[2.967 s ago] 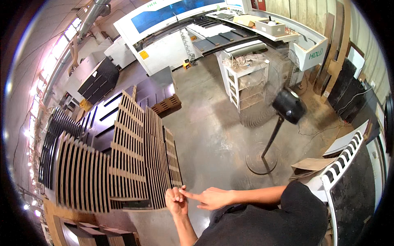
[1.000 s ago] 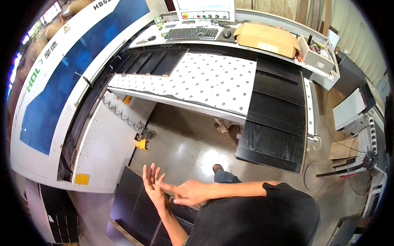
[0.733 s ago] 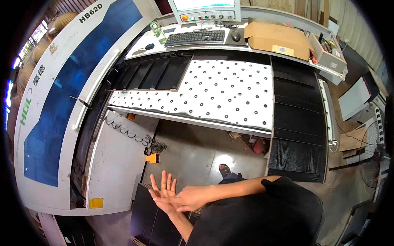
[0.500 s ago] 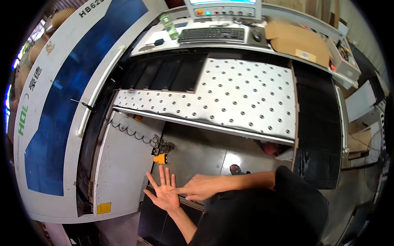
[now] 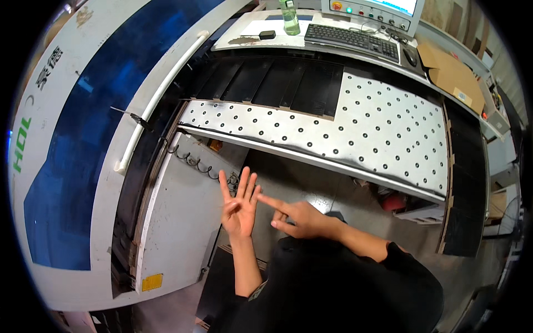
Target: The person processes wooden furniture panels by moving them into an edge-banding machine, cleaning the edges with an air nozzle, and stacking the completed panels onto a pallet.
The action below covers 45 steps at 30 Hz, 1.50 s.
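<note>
My left hand (image 5: 239,213) is raised over the floor gap in front of the machine, palm toward me. Its four fingers stretch upward and its thumb is bent in across the palm. It holds nothing. From the right comes my right hand (image 5: 302,218), index finger extended and the other fingers partly curled. The tip of that index finger is at the left little finger, apparently touching it. No object shows in either hand. Behind the hands stretches a white table (image 5: 294,125) dotted with dark round fittings.
At left stands a large white and blue machine cover (image 5: 116,105) with a white handle bar (image 5: 161,102). Beyond the table, a shelf carries a keyboard (image 5: 352,41), a mouse (image 5: 410,57), a green bottle (image 5: 290,19) and a cardboard piece (image 5: 452,77). A coiled black cable (image 5: 194,162) hangs nearby.
My left thumb has folded into the palm. My right fingertip has moved from the left palm to the little finger. The view has shifted, so the machine and table appear displaced.
</note>
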Tool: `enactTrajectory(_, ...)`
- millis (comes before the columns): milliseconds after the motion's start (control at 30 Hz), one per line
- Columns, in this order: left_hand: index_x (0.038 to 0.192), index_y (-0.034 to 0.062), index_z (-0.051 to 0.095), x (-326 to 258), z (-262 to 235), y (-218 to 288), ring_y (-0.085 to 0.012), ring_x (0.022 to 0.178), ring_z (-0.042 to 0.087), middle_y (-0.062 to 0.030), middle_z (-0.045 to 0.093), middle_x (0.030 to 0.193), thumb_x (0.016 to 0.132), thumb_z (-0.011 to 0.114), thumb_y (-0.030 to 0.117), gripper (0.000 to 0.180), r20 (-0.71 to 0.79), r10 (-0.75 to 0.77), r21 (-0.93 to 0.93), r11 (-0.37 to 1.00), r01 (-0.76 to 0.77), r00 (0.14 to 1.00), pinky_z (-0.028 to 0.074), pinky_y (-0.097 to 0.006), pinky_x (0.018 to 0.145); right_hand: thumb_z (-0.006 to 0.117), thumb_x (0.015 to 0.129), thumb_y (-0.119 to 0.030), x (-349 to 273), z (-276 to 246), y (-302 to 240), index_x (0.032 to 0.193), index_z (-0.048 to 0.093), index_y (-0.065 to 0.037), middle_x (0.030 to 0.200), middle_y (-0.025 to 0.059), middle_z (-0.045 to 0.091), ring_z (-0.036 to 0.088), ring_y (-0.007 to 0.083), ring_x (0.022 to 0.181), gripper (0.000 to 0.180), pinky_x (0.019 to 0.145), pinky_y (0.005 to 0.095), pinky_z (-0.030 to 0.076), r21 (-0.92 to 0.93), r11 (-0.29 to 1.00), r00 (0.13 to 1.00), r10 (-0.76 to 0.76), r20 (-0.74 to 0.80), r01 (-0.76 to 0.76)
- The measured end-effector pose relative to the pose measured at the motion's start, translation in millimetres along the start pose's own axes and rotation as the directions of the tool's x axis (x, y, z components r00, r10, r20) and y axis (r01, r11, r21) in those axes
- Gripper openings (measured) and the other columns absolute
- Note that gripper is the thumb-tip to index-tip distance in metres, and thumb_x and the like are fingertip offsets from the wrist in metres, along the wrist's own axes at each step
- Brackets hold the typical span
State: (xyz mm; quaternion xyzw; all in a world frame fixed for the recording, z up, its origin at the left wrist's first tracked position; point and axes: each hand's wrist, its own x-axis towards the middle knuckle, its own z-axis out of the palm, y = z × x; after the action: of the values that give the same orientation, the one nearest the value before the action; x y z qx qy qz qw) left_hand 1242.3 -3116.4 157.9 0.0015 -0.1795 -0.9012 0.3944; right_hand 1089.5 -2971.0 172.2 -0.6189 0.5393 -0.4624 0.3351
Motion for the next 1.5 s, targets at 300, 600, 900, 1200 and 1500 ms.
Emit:
enactTrajectory(300,0.133,0.0157,0.066,75,-51,9,-0.0459,0.15,0.024,-0.0274,0.027,0.161,0.079,0.034,-0.024,0.074,0.144,-0.128,-0.001,0.992,0.13,0.981,0.034,-0.053,0.122,0.065,0.095,-0.019,77,24,14,0.163,0.017,-0.026,0.078,0.0128,0.069,0.068,0.0326,0.069,0.084,0.066,0.0409,0.054,-0.307,0.947,0.971,0.152,0.184,-0.09)
enactTrajectory(600,0.138,0.0176,0.062,160,-64,32,-0.0461,0.15,0.025,-0.0264,0.023,0.163,0.082,0.029,-0.027,0.079,0.094,-0.143,-0.062,0.987,0.149,0.985,0.033,-0.053,0.123,0.069,0.09,-0.016,160,-5,64,0.161,0.021,-0.031,0.073,0.0132,0.068,0.067,0.0339,0.065,0.087,0.063,0.0411,0.053,-0.19,0.981,0.992,0.054,0.11,-0.033)
enactTrajectory(900,0.062,0.0056,0.036,247,-82,36,-0.0532,0.142,0.036,-0.0356,0.037,0.152,0.1,0.047,-0.001,0.04,0.018,-0.062,0.121,0.991,0.059,0.998,0.043,-0.057,0.115,0.063,0.095,-0.017,239,-56,76,0.157,0.034,-0.022,0.074,0.0126,0.066,0.063,0.0268,0.06,0.068,0.062,0.0368,0.051,0.051,0.998,0.997,0.041,0.07,-0.045)
enactTrajectory(1200,0.059,0.009,0.036,308,-104,44,-0.0498,0.134,0.049,-0.0314,0.049,0.146,0.1,0.049,0.005,0.043,-0.019,-0.197,0.216,0.956,0.197,0.98,0.05,-0.053,0.109,0.059,0.1,-0.019,284,-70,102,0.157,0.034,-0.025,0.08,0.0103,0.069,0.065,0.0293,0.064,0.063,0.068,0.0405,0.053,0.006,0.987,0.983,0.158,0.097,-0.16)
enactTrajectory(1500,0.059,0.0087,0.039,378,-115,98,-0.0484,0.134,0.05,-0.0266,0.07,0.103,0.096,0.049,-0.003,0.04,0.125,-0.249,0.218,0.951,0.218,0.96,0.037,-0.06,0.118,0.068,0.093,-0.012,347,-52,111,0.156,0.027,-0.005,0.08,0.013,0.072,0.071,0.0303,0.069,0.076,0.067,0.0367,0.057,0.035,0.98,0.93,0.195,-0.311,-0.194)
